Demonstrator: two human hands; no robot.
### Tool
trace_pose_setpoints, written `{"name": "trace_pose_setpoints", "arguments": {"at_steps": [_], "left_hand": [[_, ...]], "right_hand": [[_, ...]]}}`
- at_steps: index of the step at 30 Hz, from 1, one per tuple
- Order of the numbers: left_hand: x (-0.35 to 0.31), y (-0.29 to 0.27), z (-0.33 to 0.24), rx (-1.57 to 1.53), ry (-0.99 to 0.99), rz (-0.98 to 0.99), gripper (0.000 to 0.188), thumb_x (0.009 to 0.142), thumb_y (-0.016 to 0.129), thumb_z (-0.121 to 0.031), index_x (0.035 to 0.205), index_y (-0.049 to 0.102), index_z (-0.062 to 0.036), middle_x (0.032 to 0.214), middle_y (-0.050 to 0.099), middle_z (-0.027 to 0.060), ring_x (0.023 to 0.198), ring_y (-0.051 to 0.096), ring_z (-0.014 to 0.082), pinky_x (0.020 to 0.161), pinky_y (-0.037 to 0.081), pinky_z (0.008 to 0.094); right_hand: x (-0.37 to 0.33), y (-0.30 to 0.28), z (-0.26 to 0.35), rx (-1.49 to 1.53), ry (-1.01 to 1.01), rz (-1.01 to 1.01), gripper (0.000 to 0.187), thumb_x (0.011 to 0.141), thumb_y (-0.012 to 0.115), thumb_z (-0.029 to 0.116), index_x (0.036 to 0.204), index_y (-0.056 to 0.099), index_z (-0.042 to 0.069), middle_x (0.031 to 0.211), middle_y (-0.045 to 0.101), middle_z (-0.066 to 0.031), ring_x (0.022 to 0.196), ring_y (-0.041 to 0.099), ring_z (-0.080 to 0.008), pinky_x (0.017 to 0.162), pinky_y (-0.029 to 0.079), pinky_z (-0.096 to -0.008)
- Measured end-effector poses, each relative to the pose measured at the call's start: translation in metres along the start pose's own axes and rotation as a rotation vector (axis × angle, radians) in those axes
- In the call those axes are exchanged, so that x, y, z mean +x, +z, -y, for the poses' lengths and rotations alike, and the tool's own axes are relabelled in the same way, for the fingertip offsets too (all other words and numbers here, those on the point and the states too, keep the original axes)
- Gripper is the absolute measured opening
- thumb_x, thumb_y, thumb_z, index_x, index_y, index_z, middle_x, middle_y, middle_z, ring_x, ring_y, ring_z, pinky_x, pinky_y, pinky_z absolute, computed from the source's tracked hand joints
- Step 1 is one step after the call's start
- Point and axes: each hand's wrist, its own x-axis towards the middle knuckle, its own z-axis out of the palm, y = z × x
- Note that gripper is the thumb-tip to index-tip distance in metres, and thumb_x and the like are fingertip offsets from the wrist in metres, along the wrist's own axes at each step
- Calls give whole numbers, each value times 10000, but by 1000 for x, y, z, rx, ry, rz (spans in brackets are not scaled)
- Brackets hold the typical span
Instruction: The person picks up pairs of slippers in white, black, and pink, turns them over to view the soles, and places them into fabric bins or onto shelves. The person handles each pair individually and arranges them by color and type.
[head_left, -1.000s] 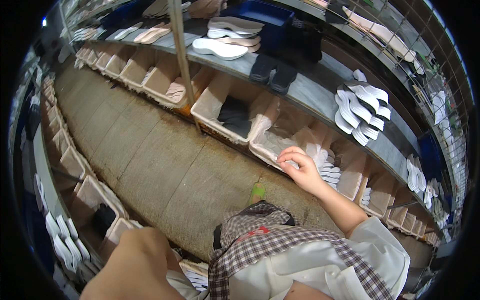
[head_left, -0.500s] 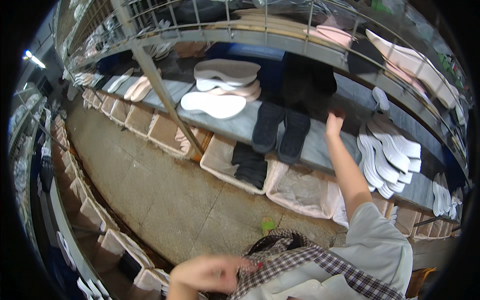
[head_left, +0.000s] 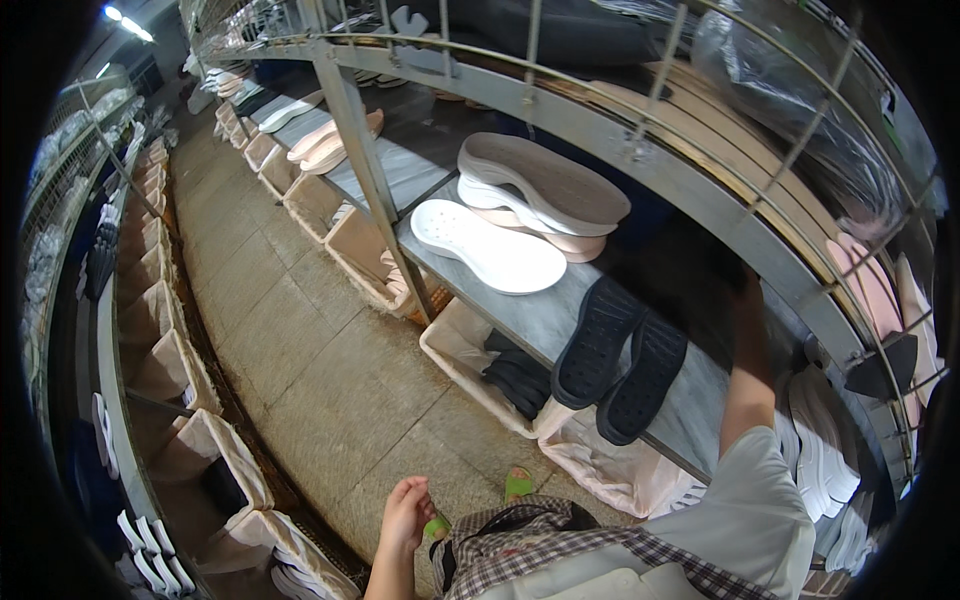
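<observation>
My right arm stretches under the upper shelf, and my right hand [head_left: 744,282] is in deep shadow there, its fingers hidden. On the grey shelf [head_left: 705,410] left of that forearm lies a pair of black shoe soles, one black sole [head_left: 597,342] beside the other black sole [head_left: 643,380], their toes past the front edge. My left hand [head_left: 405,508] is held low over the aisle, fingers curled together with nothing visible in them. Further left a white sole [head_left: 487,250] lies before a stack topped by a grey-brown sole [head_left: 545,182].
Lined baskets stand under the shelf; one basket [head_left: 470,350] contains black soles. White soles [head_left: 815,440] are stacked right of my arm. A metal post [head_left: 362,170] and the upper shelf's rail [head_left: 700,180] frame the reach. Another basket row [head_left: 165,350] lines the aisle's left side.
My view has swung and come closer to the shelf. My right hand has gone deeper under the upper shelf, into shadow. My left hand, blurred before, is now raised over the aisle.
</observation>
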Motion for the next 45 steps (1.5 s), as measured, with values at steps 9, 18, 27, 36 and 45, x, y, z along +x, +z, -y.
{"name": "trace_pose_setpoints", "arguments": {"at_steps": [9,18,27,36,45], "left_hand": [[47,6,-44,250,-4,246,115,898,541,-125,1007,537,-90,689,472,-5,591,454,112,549,405,260],[32,18,-91,731,564,879,450,861,642,-134,1252,427,-66,1039,533,41,868,556,118,706,475,244],[-50,57,-136,656,750,1021,1010,750,761,-203,1470,58,-119,1483,137,125,1348,221,268,1037,321,434],[-52,23,-186,218,1178,696,996,775,640,-392,1433,19,25,1474,133,220,1373,146,316,1120,114,400],[-56,-5,-191,-52,896,757,923,703,792,-162,1390,200,9,1307,408,158,1186,443,263,1015,352,388]], "right_hand": [[-180,-69,-4,763,171,218,211,840,632,233,1035,643,151,1023,657,-21,951,594,-208,809,483,-371],[-504,-68,34,601,236,27,281,801,687,262,1036,592,142,994,647,-40,893,606,-208,651,512,-338],[-670,101,46,602,-12,450,731,738,656,94,1377,301,79,1296,465,-133,1187,474,-298,1029,373,-403],[-695,198,49,268,-631,565,949,743,742,174,1427,95,56,1377,302,-148,1261,342,-240,1053,281,-366],[-690,212,16,325,-739,801,1072,706,790,184,1423,-3,109,1395,243,-166,1268,337,-278,1049,295,-413]]}}
